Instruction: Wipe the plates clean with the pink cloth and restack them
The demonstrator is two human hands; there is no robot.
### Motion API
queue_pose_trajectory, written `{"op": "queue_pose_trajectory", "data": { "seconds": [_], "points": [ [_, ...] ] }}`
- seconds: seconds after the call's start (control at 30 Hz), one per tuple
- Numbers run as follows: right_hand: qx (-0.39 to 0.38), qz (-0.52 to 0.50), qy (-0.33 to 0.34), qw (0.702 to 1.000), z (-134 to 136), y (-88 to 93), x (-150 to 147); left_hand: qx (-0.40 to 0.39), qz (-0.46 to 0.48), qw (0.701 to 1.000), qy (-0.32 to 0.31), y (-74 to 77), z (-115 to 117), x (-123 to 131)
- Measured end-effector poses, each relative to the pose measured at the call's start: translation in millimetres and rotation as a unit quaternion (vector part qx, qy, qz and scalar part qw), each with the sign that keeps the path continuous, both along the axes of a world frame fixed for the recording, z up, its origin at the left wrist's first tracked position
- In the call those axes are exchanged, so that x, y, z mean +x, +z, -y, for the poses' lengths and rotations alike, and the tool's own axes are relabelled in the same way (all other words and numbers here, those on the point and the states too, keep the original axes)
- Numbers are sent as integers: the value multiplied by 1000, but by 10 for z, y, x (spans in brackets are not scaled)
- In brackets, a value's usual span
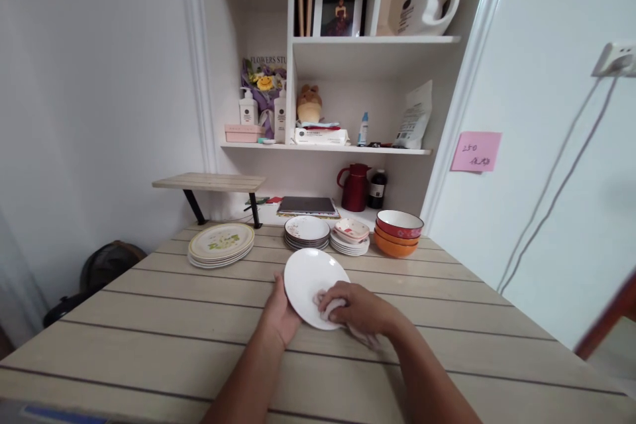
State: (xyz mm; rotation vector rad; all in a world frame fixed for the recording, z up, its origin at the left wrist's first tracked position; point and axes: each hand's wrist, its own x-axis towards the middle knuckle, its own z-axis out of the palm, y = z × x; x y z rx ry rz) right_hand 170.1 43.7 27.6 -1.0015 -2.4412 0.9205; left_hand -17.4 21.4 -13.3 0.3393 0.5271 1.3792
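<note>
A plain white plate (309,279) is held tilted over the slatted table, its face towards me. My left hand (282,313) grips it by the left edge, thumb along the rim and the other fingers hidden behind. Against the lower right of the plate's face, my right hand (358,307) presses a bunched pale cloth (334,308). A loose end of the cloth hangs below that hand, slightly blurred. Just behind the plate stand a stack of dark-rimmed plates (307,229) and a stack of small white plates (350,246) with little patterned dishes (352,229) on top.
Large plates with a green pattern (221,242) are stacked at the left. Red and orange bowls (399,233) are nested at the right. A small raised shelf (209,181) stands at the back left. Behind are a laptop (307,205), a red jug (354,188) and a dark bottle (377,189).
</note>
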Motion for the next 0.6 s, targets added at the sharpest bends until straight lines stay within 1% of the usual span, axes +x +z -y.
{"op": "queue_pose_trajectory", "data": {
  "seconds": [0.1, 0.17, 0.23, 0.27, 0.33, 0.47, 0.6],
  "points": [
    [44, 33, -128, 990, -153, -52, 49, 7, -48, 999, 7, 45, 28, 54],
    [91, 76, -216, 969, -251, -101, 27, 23, -93, 995, 22, 62, 59, 101],
    [127, 107, -272, 948, -329, -149, -18, 37, -144, 989, 17, 64, 91, 145],
    [141, 112, -285, 942, -356, -169, -45, 42, -164, 986, 7, 63, 104, 164],
    [166, 108, -285, 938, -383, -201, -105, 44, -174, 984, -12, 70, 120, 188],
    [193, 112, -277, 934, -346, -239, -230, 13, -110, 994, -13, 118, 121, 185],
    [208, 118, -299, 924, -284, -259, -302, 30, -66, 996, -50, 138, 115, 176]
  ]
}}
